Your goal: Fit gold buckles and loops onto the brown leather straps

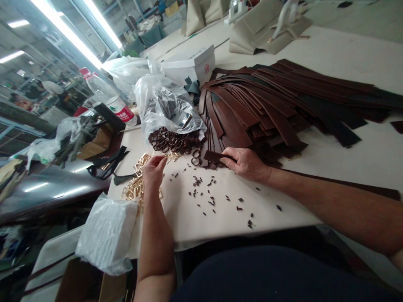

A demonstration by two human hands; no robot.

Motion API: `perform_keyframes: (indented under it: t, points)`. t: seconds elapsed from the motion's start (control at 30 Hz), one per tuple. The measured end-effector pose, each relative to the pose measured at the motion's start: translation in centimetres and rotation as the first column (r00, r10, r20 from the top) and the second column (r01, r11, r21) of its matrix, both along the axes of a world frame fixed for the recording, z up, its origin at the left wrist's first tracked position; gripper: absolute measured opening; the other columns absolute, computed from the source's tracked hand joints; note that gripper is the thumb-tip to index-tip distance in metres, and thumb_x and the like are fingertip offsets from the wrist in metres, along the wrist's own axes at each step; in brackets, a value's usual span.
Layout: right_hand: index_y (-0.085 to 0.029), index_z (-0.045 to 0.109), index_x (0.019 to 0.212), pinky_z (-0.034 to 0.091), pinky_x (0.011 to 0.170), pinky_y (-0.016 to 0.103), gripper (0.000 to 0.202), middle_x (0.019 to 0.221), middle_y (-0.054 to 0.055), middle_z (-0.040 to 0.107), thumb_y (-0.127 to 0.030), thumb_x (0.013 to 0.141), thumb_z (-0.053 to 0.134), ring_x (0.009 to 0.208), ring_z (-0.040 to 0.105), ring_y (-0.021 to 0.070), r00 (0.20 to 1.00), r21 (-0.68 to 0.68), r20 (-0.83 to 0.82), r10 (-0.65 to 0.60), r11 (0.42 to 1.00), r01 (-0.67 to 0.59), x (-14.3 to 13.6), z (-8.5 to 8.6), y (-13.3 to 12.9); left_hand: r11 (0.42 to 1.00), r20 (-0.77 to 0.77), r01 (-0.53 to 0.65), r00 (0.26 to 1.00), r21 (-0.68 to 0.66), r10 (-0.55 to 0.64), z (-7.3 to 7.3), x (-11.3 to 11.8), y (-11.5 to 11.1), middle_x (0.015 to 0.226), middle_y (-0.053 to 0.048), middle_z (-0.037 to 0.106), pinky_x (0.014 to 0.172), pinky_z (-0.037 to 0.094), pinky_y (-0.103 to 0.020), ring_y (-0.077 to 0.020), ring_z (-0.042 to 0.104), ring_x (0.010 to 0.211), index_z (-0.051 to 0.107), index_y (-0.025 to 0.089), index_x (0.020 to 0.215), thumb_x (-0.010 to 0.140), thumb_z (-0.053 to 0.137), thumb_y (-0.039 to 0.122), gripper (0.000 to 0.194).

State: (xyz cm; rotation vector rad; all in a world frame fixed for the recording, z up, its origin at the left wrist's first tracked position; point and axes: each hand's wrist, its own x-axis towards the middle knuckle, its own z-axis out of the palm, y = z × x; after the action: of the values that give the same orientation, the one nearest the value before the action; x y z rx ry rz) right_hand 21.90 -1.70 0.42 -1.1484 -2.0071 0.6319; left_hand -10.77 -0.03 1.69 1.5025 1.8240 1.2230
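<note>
While straps (252, 96) are fanning out right of bag (171, 102), right hand (247, 163) is gripping one strap (216, 157) below bag's right side, thumb on top. Left hand (153, 170) is pinching fingertips together at buckles (134, 188), below-left of bag; cannot tell whether buckle is between them. Holding strap flat, end free, is probably giving best control; picking buckles singly is likely avoiding snags. Box (189, 65) is sitting behind bag, contents not showing. Bag is lying with rings (173, 140) spilling from near edge.
</note>
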Motion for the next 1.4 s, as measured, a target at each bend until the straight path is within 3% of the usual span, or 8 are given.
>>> perform_keyframes:
  t: [0.13, 0.3, 0.57, 0.67, 0.83, 1.07, 1.23, 1.4]
  points:
    - [-0.018, 0.062, 0.086, 0.036, 0.061, 0.025, 0.017, 0.072, 0.002, 0.063, -0.031, 0.092, 0.053, 0.064, 0.057, 0.0162, 0.999, 0.011, 0.038, -0.014, 1.0, 0.013, -0.1, -0.3, 0.1, 0.995, -0.226, 0.09, 0.969, -0.042, -0.097, -0.5, 1.5, 0.0, 0.081, -0.003, 0.069, 0.071, 0.048, -0.028, -0.0165, 0.062, 0.071, 0.074, 0.02, 0.088, 0.079, 0.069, 0.037, 0.02]
    - [-0.018, 0.063, 0.088, 0.036, 0.062, 0.026, 0.018, 0.075, 0.003, 0.065, -0.032, 0.093, 0.053, 0.068, 0.059, 0.0175, 0.994, 0.018, 0.108, -0.006, 1.0, 0.004, -0.1, -0.4, 0.1, 0.993, -0.596, 0.105, 0.795, -0.047, -0.113, -1.2, 1.5, 1.1, 0.11, -0.01, 0.067, 0.096, 0.044, -0.04, -0.0275, 0.061, 0.102, 0.075, 0.023, 0.1, 0.079, 0.068, 0.026, 0.022]
    - [-0.019, 0.064, 0.089, 0.036, 0.063, 0.027, 0.017, 0.079, 0.004, 0.067, -0.032, 0.094, 0.054, 0.072, 0.061, 0.019, 0.987, 0.048, 0.161, 0.003, 0.999, -0.011, 0.0, -0.6, 0.3, 0.991, -0.654, 0.018, 0.749, -0.136, -0.104, -1.0, 1.5, 1.1, 0.098, -0.01, 0.067, 0.092, 0.044, -0.04, -0.0282, 0.061, 0.097, 0.074, 0.022, 0.08, 0.081, 0.068, 0.03, 0.011]
    - [-0.019, 0.064, 0.09, 0.035, 0.063, 0.026, 0.016, 0.079, 0.004, 0.067, -0.031, 0.094, 0.055, 0.071, 0.06, 0.0185, 0.989, 0.058, 0.15, 0.0, 0.998, -0.009, 0.0, -0.6, 0.3, 0.998, -0.499, 0.057, 0.864, -0.037, -0.068, -0.7, 1.5, 0.8, 0.097, -0.008, 0.067, 0.085, 0.047, -0.036, -0.0244, 0.061, 0.093, 0.073, 0.021, 0.078, 0.08, 0.068, 0.033, 0.013]
    - [-0.019, 0.064, 0.087, 0.035, 0.062, 0.025, 0.015, 0.074, 0.002, 0.064, -0.031, 0.092, 0.057, 0.068, 0.058, 0.0162, 0.996, 0.026, 0.085, 0.01, 1.0, -0.012, -0.1, -0.3, 0.2, 0.995, 0.059, 0.104, 0.993, 0.0, -0.104, 0.0, 2.4, 0.0, 0.069, -0.001, 0.062, 0.063, 0.044, -0.025, -0.0129, 0.055, 0.065, 0.072, 0.017, 0.078, 0.073, 0.074, 0.045, 0.029]
    - [-0.017, 0.064, 0.087, 0.035, 0.062, 0.024, 0.013, 0.073, 0.001, 0.064, -0.028, 0.091, 0.058, 0.067, 0.057, 0.0147, 0.999, -0.023, 0.042, 0.011, 1.0, -0.01, -0.1, 0.1, 0.1, 0.965, 0.615, 0.251, 0.774, -0.078, -0.151, 1.3, 6.3, -1.5, 0.069, -0.002, 0.065, 0.052, 0.046, -0.018, -0.0073, 0.054, 0.055, 0.065, 0.015, 0.07, 0.058, 0.087, 0.044, 0.039]
    - [-0.017, 0.065, 0.088, 0.036, 0.064, 0.024, 0.013, 0.075, 0.002, 0.065, -0.027, 0.091, 0.058, 0.068, 0.058, 0.0152, 0.999, -0.015, 0.051, 0.001, 1.0, 0.0, -0.1, 0.2, 0.1, 0.924, 0.766, 0.351, 0.633, -0.154, -0.112, 1.3, 8.2, -2.0, 0.072, -0.001, 0.065, 0.052, 0.048, -0.015, -0.0058, 0.055, 0.057, 0.064, 0.015, 0.071, 0.054, 0.092, 0.04, 0.041]
    - [-0.017, 0.066, 0.088, 0.036, 0.063, 0.024, 0.015, 0.074, 0.001, 0.065, -0.029, 0.092, 0.058, 0.067, 0.058, 0.0147, 0.998, -0.025, 0.06, 0.001, 1.0, 0.0, -0.1, 0.1, 0.1, 0.903, 0.786, 0.393, 0.608, -0.174, -0.114, 1.4, 8.5, -2.3, 0.079, -0.001, 0.066, 0.057, 0.05, -0.015, -0.0064, 0.058, 0.062, 0.063, 0.016, 0.073, 0.053, 0.092, 0.028, 0.037]
